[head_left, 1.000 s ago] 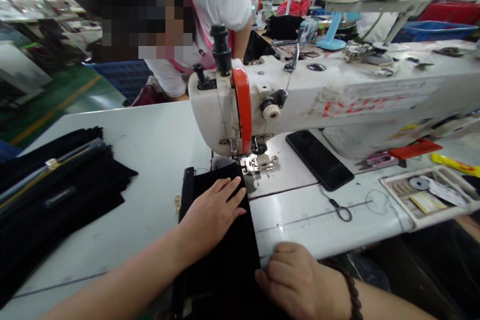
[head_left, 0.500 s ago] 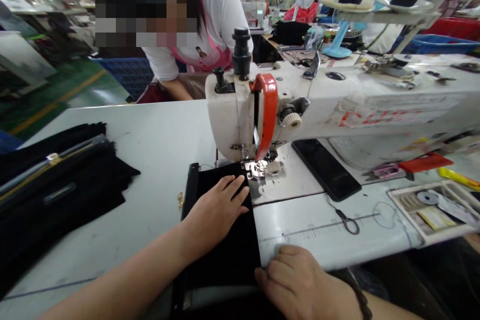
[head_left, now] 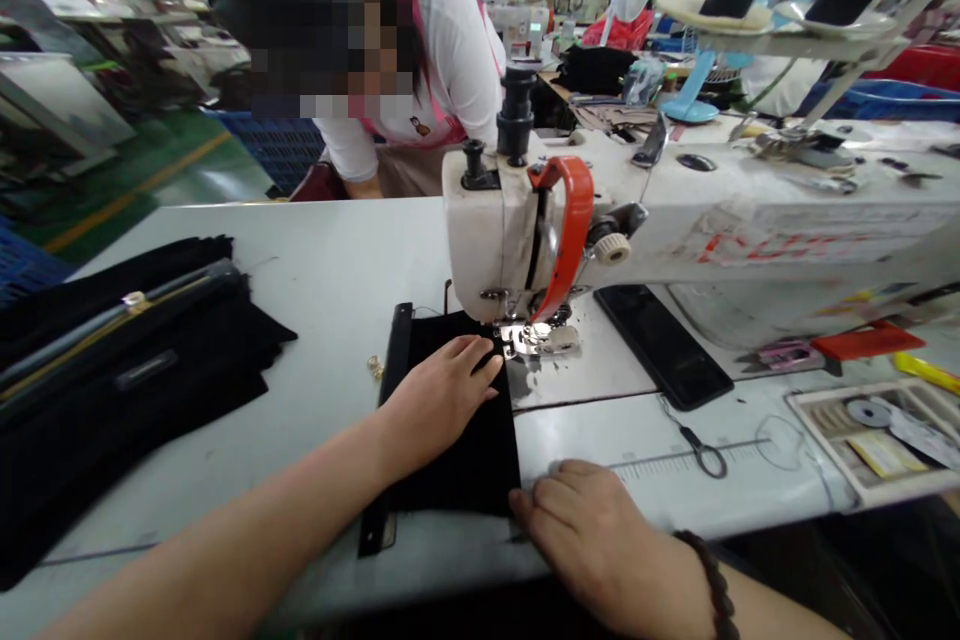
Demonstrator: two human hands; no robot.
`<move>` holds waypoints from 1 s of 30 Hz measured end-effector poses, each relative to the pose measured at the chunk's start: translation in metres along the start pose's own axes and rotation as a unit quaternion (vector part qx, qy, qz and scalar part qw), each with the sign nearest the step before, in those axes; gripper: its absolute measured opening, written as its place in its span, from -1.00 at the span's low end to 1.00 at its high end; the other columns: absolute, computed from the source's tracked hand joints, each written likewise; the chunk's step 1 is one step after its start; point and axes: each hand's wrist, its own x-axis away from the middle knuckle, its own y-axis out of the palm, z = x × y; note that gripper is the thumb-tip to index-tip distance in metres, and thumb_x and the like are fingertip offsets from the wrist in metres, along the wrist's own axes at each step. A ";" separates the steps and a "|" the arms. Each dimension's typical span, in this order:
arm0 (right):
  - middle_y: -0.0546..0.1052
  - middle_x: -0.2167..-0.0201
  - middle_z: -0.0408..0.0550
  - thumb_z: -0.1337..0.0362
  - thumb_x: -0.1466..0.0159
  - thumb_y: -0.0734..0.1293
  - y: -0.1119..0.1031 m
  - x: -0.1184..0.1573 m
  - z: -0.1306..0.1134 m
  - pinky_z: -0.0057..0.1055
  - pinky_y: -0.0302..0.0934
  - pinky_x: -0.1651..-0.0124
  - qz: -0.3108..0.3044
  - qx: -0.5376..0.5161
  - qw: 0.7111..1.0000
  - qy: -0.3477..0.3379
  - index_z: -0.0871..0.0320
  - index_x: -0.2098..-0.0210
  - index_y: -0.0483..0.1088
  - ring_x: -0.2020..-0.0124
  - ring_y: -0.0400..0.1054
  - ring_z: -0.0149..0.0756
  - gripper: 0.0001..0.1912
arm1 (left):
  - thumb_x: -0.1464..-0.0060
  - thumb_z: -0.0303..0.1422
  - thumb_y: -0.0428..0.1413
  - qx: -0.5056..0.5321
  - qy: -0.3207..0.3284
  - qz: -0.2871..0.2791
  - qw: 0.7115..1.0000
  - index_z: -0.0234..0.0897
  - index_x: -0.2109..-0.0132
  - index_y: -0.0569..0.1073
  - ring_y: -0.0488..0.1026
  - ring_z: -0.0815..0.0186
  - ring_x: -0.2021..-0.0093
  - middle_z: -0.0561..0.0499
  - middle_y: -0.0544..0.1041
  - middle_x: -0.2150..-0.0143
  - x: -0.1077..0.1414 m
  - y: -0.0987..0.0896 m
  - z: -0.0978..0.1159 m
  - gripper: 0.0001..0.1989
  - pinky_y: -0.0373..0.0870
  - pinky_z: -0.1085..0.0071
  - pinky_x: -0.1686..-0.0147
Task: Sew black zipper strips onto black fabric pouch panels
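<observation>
A black fabric panel [head_left: 450, 485] lies flat on the sewing machine bed, its right edge running up to the presser foot [head_left: 525, 340]. My left hand [head_left: 442, 395] rests on top of the panel, fingers stretched towards the foot, holding nothing. At the panel's near right corner, my right hand [head_left: 600, 545] is closed, thumb and curled fingers pinching the edge. A stiff dark strip [head_left: 391, 370] runs along the panel's left side. The sewing machine [head_left: 487, 230], with an orange curved guard [head_left: 570, 230], stands just beyond my fingertips. The needle itself cannot be made out.
Stacked black pieces with a zipper [head_left: 142, 360] lie at left; small gold hardware [head_left: 375, 366] is beside the panel. A phone [head_left: 664, 345], thread snips [head_left: 705, 450] and a parts tray [head_left: 870, 440] are at right. A co-worker [head_left: 450, 50] bends over across the table.
The fabric panel has slid away from me, farther past the presser foot. My right hand has moved forward with its near corner; my left hand stays on top. The view has shifted slightly.
</observation>
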 end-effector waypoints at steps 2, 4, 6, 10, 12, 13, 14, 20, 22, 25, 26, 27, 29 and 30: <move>0.38 0.53 -0.06 0.51 -0.12 0.15 0.001 0.000 0.001 -0.38 0.00 0.48 -0.002 0.005 1.000 0.000 0.35 0.20 0.29 0.54 0.18 -0.35 -0.76 | -0.07 -0.45 0.06 0.028 0.015 -0.009 0.999 -0.40 0.13 0.42 0.37 0.19 0.08 -0.13 0.45 0.10 0.009 -0.004 0.009 -0.80 0.34 0.24 0.02; 0.37 0.54 -0.09 0.51 -0.15 0.15 0.003 0.001 0.001 -0.38 -0.04 0.49 -0.001 0.014 1.000 0.002 0.33 0.22 0.30 0.55 0.17 -0.36 -0.79 | -0.09 -0.41 0.05 0.066 0.034 -0.006 0.997 -0.36 0.16 0.44 0.40 0.21 0.09 -0.09 0.48 0.13 0.024 -0.008 0.020 -0.82 0.32 0.20 0.00; 0.35 0.55 -0.11 0.50 -0.16 0.16 0.004 0.002 0.001 -0.39 -0.06 0.49 0.002 0.025 1.000 0.006 0.31 0.25 0.30 0.55 0.16 -0.37 -0.83 | -0.11 -0.35 0.02 0.096 0.054 0.014 0.994 -0.34 0.16 0.44 0.40 0.21 0.06 -0.08 0.50 0.11 0.041 -0.009 0.032 -0.80 0.31 0.18 -0.02; 0.36 0.53 -0.09 0.49 -0.18 0.14 0.004 0.005 0.000 -0.38 -0.03 0.46 -0.004 0.038 0.999 0.011 0.32 0.22 0.29 0.53 0.18 -0.35 -0.81 | -0.09 -0.44 -0.04 0.085 0.101 0.031 0.991 -0.40 0.06 0.40 0.36 0.16 -0.01 -0.16 0.44 0.01 0.065 -0.004 0.042 -0.73 0.33 0.19 -0.01; 0.37 0.52 -0.07 0.49 -0.19 0.12 0.002 0.005 -0.001 -0.37 -0.02 0.46 -0.010 0.045 0.999 0.009 0.33 0.19 0.28 0.52 0.18 -0.35 -0.78 | -0.04 -0.50 -0.05 0.075 0.116 0.023 0.990 -0.43 0.01 0.37 0.33 0.14 -0.04 -0.19 0.41 -0.03 0.068 -0.002 0.043 -0.66 0.33 0.18 -0.01; 0.37 0.51 -0.06 0.49 -0.18 0.11 0.001 0.006 -0.001 -0.37 -0.02 0.45 -0.016 0.049 0.999 0.008 0.34 0.17 0.28 0.52 0.19 -0.34 -0.76 | -0.03 -0.51 -0.06 0.072 0.119 0.020 0.990 -0.44 0.00 0.36 0.33 0.13 -0.05 -0.20 0.40 -0.04 0.069 -0.002 0.042 -0.64 0.34 0.18 -0.01; 0.38 0.51 -0.05 0.49 -0.18 0.11 -0.001 0.006 -0.001 -0.36 -0.01 0.45 -0.026 0.053 0.998 0.007 0.35 0.15 0.27 0.51 0.19 -0.34 -0.74 | -0.02 -0.51 -0.06 0.070 0.121 0.018 0.990 -0.44 0.00 0.36 0.33 0.13 -0.04 -0.20 0.40 -0.04 0.069 -0.002 0.042 -0.64 0.35 0.18 0.00; 0.41 0.45 -0.02 0.48 -0.14 0.17 -0.004 0.009 -0.002 -0.34 0.02 0.41 -0.082 0.065 0.995 0.008 0.41 0.04 0.22 0.47 0.22 -0.31 -0.63 | -0.02 -0.52 -0.08 0.079 0.114 0.017 0.990 -0.43 -0.03 0.33 0.30 0.15 -0.08 -0.18 0.38 -0.06 0.070 -0.002 0.041 -0.61 0.31 0.20 -0.04; 0.42 0.44 -0.02 0.47 -0.15 0.18 -0.004 0.009 -0.002 -0.34 0.03 0.40 -0.093 0.068 0.993 0.013 0.41 0.01 0.20 0.46 0.23 -0.31 -0.61 | -0.04 -0.48 -0.06 0.086 0.111 0.012 0.990 -0.44 -0.05 0.31 0.25 0.14 -0.11 -0.20 0.35 -0.09 0.071 0.001 0.039 -0.60 0.27 0.17 -0.07; 0.43 0.46 -0.03 0.44 -0.16 0.21 -0.004 0.005 0.001 -0.34 0.01 0.42 -0.108 0.078 0.991 0.017 0.41 0.02 0.22 0.48 0.24 -0.32 -0.62 | -0.05 -0.49 -0.05 0.091 0.111 0.013 0.990 -0.45 -0.06 0.30 0.23 0.15 -0.13 -0.20 0.36 -0.08 0.069 0.002 0.035 -0.61 0.24 0.16 -0.10; 0.43 0.47 -0.04 0.43 -0.17 0.21 -0.005 0.003 0.003 -0.34 0.00 0.44 -0.110 0.084 0.990 0.019 0.41 0.02 0.22 0.49 0.24 -0.33 -0.63 | -0.06 -0.51 -0.07 0.089 0.111 0.017 0.990 -0.45 -0.05 0.31 0.24 0.16 -0.12 -0.19 0.37 -0.07 0.067 0.002 0.033 -0.63 0.25 0.16 -0.09; 0.43 0.47 -0.05 0.42 -0.18 0.21 -0.005 0.001 0.004 -0.34 -0.01 0.45 -0.113 0.089 0.989 0.020 0.40 0.03 0.23 0.50 0.24 -0.33 -0.64 | -0.07 -0.53 -0.09 0.087 0.112 0.019 0.990 -0.45 -0.04 0.32 0.26 0.17 -0.11 -0.18 0.39 -0.06 0.065 0.001 0.031 -0.64 0.26 0.17 -0.08; 0.43 0.48 -0.05 0.42 -0.19 0.21 -0.005 -0.002 0.008 -0.34 -0.04 0.47 -0.126 0.099 0.987 0.022 0.40 0.01 0.22 0.52 0.24 -0.35 -0.64 | -0.09 -0.56 -0.13 0.077 0.120 0.025 0.989 -0.46 -0.01 0.34 0.31 0.16 -0.07 -0.17 0.41 -0.03 0.060 -0.002 0.027 -0.65 0.32 0.19 -0.04; 0.43 0.48 -0.06 0.42 -0.19 0.21 -0.006 -0.003 0.009 -0.35 -0.05 0.48 -0.136 0.103 0.985 0.023 0.39 0.00 0.21 0.52 0.24 -0.36 -0.63 | -0.09 -0.57 -0.14 0.071 0.126 0.026 0.989 -0.47 -0.01 0.34 0.32 0.16 -0.06 -0.17 0.42 -0.02 0.057 -0.003 0.025 -0.65 0.35 0.19 -0.01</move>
